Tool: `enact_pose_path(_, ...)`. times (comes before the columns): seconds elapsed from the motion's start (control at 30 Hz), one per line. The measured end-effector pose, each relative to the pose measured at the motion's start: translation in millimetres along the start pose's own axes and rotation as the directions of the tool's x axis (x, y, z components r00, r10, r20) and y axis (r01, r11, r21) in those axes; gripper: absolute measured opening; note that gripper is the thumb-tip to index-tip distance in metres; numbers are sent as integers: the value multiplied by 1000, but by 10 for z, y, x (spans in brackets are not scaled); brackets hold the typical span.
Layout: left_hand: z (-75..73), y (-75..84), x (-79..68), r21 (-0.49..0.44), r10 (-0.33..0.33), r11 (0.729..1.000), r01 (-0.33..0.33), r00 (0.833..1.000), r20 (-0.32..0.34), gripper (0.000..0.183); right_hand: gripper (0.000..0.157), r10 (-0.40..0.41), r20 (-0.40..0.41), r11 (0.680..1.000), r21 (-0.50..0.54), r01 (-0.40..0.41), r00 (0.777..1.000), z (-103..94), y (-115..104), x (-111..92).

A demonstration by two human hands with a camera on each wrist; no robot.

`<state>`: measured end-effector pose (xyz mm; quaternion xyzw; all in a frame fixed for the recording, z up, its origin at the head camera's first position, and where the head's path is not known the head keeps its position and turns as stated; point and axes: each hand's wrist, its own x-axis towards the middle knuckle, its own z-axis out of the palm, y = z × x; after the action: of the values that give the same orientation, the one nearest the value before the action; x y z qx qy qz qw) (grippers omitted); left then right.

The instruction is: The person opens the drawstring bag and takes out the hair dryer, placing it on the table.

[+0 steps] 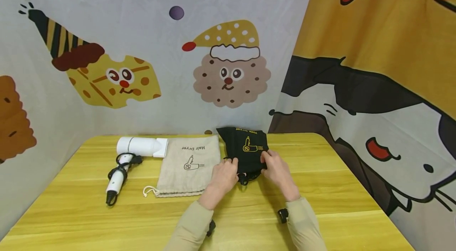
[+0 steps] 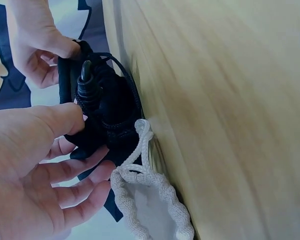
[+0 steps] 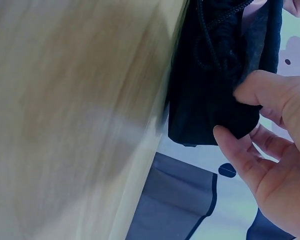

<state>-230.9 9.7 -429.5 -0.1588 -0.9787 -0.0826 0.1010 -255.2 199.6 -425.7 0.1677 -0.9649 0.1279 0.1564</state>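
A black drawstring pouch (image 1: 246,146) with a yellow hair dryer print lies at the back of the table, its mouth toward me. My left hand (image 1: 225,172) pinches the left side of its mouth, thumb on the edge in the left wrist view. On the other side, my right hand (image 1: 278,168) grips the rim between thumb and fingers; the right wrist view shows this hand (image 3: 285,120) at the black cloth (image 3: 200,110). Inside the mouth, a black cord end (image 2: 89,87) shows; the rest of what is inside is hidden. Black drawstring cord (image 2: 117,62) loops at the opening.
Left of the black pouch lies a beige drawstring pouch (image 1: 189,152) marked "Hair Dryer", its white cord (image 1: 151,191) trailing. Farther left is a white hair dryer (image 1: 142,146) with its black cord wound round the handle. A printed curtain (image 1: 160,116) stands behind the wooden table (image 1: 242,219).
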Motion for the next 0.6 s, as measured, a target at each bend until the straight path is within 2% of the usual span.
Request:
enact_pose_path(0.27, -17, -28, -15, 4, 16, 1000, -16, 999, 37, 37, 30, -6, 28, 1000, -19, 6, 1000, -16, 39, -10)
enact_pose_path(0.6, 3, -43, -16, -17, 49, 999, -48, 999, 11, 32, 30, 19, 57, 999, -26, -18, 998, -33, 100, -31)
